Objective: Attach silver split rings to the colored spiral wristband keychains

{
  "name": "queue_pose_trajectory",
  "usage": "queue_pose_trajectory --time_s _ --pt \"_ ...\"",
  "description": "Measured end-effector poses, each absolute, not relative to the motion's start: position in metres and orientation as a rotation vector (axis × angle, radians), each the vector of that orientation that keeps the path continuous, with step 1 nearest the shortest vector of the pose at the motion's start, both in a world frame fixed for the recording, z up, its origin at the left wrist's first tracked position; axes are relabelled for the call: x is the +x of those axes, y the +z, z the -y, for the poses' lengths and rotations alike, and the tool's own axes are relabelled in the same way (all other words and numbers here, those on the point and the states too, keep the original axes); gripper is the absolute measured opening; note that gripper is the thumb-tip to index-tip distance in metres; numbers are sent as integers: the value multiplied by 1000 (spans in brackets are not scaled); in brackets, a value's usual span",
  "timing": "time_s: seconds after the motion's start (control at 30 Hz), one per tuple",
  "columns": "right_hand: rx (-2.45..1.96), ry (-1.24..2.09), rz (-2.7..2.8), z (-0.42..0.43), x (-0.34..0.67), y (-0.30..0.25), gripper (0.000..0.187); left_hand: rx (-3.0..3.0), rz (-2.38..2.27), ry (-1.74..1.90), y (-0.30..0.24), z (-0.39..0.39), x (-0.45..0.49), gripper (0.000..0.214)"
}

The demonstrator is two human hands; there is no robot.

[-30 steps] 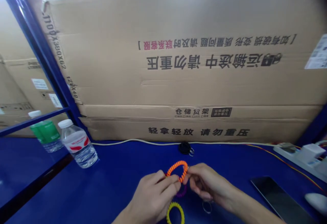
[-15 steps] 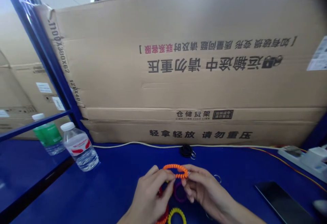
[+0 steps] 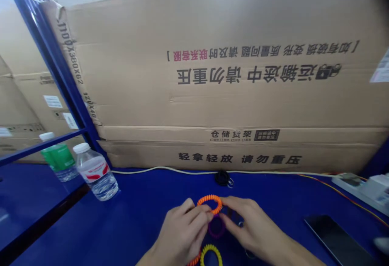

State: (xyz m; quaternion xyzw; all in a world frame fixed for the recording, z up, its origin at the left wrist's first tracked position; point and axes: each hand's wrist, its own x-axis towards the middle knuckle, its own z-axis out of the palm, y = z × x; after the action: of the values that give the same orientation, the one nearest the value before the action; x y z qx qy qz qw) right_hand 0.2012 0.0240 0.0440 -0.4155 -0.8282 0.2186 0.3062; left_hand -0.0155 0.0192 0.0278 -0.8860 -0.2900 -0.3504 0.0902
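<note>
My left hand [image 3: 182, 233] and my right hand [image 3: 249, 229] meet over the blue tabletop [image 3: 142, 213], both pinching an orange coiled bracelet [image 3: 209, 201] held just above the surface. The left fingers grip its near left side, the right fingers its near right side. Under the hands lie a purple coil bracelet [image 3: 216, 229], a yellow one [image 3: 211, 254] and a piece of a red-orange one [image 3: 193, 262]. A small metal ring [image 3: 240, 224] shows beside my right fingers.
A large cardboard box [image 3: 227, 96] stands along the back. Two water bottles [image 3: 95, 171] [image 3: 59, 156] stand at left by a blue frame post [image 3: 57, 67]. A black keyring coil [image 3: 223, 178], a white cable [image 3: 170, 171], a phone [image 3: 340, 239] and a power strip [image 3: 364, 185] lie about.
The orange bracelet has stayed pinched between both hands, dropping slightly and flattening; my right fingers shifted along its right side. The camera view moved a little.
</note>
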Motion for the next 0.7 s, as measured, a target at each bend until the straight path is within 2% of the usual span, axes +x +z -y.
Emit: queue_pose_trajectory --time_s 0.23,0.33,0.4,0.57,0.7 --pt "-1153 -162 2558 -27 209 39 23 -2661 819 -980 28 -16 -14 19" --pt "-1162 -234 2463 -29 210 39 25 -2704 760 -1002 27 -13 -12 18" --pt "-1238 12 2307 -33 211 38 29 -2718 705 -1031 26 -11 -10 19" --pt "-1368 1358 1529 -52 214 27 37 -2676 597 -1052 25 -9 -4 16" --pt "-1339 1429 1467 -71 230 22 36 -2766 550 -951 20 -9 2 13"
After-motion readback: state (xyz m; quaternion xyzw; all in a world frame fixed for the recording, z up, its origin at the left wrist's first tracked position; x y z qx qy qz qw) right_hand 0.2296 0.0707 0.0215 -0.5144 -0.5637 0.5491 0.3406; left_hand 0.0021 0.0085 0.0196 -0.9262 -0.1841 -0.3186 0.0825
